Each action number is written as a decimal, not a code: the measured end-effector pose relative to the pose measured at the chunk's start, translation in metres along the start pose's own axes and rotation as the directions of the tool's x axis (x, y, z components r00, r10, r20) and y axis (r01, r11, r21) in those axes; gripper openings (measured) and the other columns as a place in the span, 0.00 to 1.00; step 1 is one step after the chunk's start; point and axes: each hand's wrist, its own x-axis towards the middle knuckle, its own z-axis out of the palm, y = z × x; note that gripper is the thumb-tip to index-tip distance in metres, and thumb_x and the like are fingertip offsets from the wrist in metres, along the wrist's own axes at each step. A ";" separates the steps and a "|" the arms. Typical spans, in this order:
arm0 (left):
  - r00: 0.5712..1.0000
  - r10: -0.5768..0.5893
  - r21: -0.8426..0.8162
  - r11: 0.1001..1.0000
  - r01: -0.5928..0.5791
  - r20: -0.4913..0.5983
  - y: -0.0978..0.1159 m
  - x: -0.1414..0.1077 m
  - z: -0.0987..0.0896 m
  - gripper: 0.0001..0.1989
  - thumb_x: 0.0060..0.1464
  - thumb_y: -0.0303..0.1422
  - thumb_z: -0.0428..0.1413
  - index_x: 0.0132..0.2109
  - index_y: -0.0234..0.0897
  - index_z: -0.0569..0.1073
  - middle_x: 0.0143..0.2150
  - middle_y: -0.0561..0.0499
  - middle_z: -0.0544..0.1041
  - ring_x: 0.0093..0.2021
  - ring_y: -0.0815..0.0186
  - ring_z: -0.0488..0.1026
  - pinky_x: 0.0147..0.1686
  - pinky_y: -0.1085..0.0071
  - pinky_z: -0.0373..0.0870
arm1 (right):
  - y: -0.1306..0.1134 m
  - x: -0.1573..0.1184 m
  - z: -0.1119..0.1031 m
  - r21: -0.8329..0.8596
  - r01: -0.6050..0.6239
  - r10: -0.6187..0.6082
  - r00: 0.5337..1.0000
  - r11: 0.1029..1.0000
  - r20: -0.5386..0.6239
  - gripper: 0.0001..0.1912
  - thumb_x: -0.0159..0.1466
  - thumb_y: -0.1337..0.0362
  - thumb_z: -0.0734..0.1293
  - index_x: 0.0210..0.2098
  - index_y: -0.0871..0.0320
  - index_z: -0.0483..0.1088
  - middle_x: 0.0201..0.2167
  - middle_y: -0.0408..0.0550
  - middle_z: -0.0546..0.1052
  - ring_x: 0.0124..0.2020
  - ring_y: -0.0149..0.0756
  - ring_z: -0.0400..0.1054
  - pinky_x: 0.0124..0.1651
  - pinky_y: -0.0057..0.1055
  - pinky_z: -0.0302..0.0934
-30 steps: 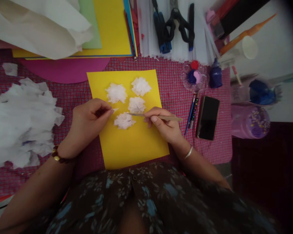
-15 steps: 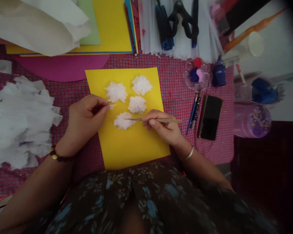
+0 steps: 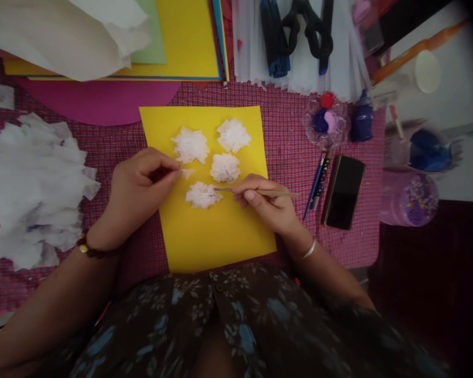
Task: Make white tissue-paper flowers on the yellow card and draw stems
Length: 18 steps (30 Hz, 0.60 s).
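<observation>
On a yellow sheet of paper [image 3: 220,236] sit several white paper puffs, the lowest puff [image 3: 203,195] lying between my hands. My left hand [image 3: 142,189] is closed in a pinch on a small piece of white tissue paper [image 3: 187,173], held over the sheet's left side. With my right hand [image 3: 264,202] I grip a thin wooden stick [image 3: 276,193], its narrow tip pointing left at the right edge of the lowest puff. Whether the tip touches the puff I cannot tell. A middle puff [image 3: 225,168] lies just above the stick.
A large pile of white tissue pieces [image 3: 31,194] spreads at the left. To the right lie a phone [image 3: 343,192], slim brushes [image 3: 317,181], a paint palette [image 3: 325,121] and a purple bottle [image 3: 362,118]. Coloured sheets [image 3: 189,37] and black clamps [image 3: 297,34] are at the back.
The stick's tip has drawn back to the right from the lowest puff's middle to its edge. My left hand has shifted slightly right with the tissue piece. The whole view has shifted a little.
</observation>
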 end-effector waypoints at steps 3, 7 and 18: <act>0.995 -0.079 -0.077 0.994 0.074 -0.059 -0.003 -0.004 0.002 0.04 0.62 0.33 0.62 0.39 0.38 0.80 0.38 0.53 0.82 0.37 0.66 0.76 0.39 0.68 0.72 | -0.001 0.000 -0.002 0.019 0.057 -0.057 0.998 0.998 0.023 0.09 0.76 0.62 0.70 0.49 0.47 0.84 0.35 0.44 0.82 0.34 0.31 0.74 0.34 0.29 0.69; 0.984 0.039 0.032 0.999 -0.033 -0.176 0.001 -0.004 0.004 0.03 0.64 0.32 0.62 0.40 0.38 0.79 0.38 0.53 0.81 0.38 0.67 0.76 0.41 0.68 0.75 | -0.004 0.001 -0.003 -0.033 0.115 -0.113 0.992 0.993 0.056 0.09 0.75 0.63 0.70 0.49 0.47 0.84 0.34 0.43 0.82 0.36 0.32 0.75 0.40 0.32 0.71; 0.914 0.397 0.194 0.893 -0.407 0.088 0.001 -0.015 0.017 0.07 0.70 0.30 0.58 0.42 0.41 0.80 0.41 0.50 0.84 0.42 0.62 0.81 0.41 0.66 0.79 | -0.002 -0.001 -0.008 -0.089 0.152 -0.145 0.987 0.984 0.074 0.09 0.76 0.59 0.71 0.47 0.52 0.83 0.36 0.46 0.83 0.37 0.33 0.77 0.40 0.32 0.73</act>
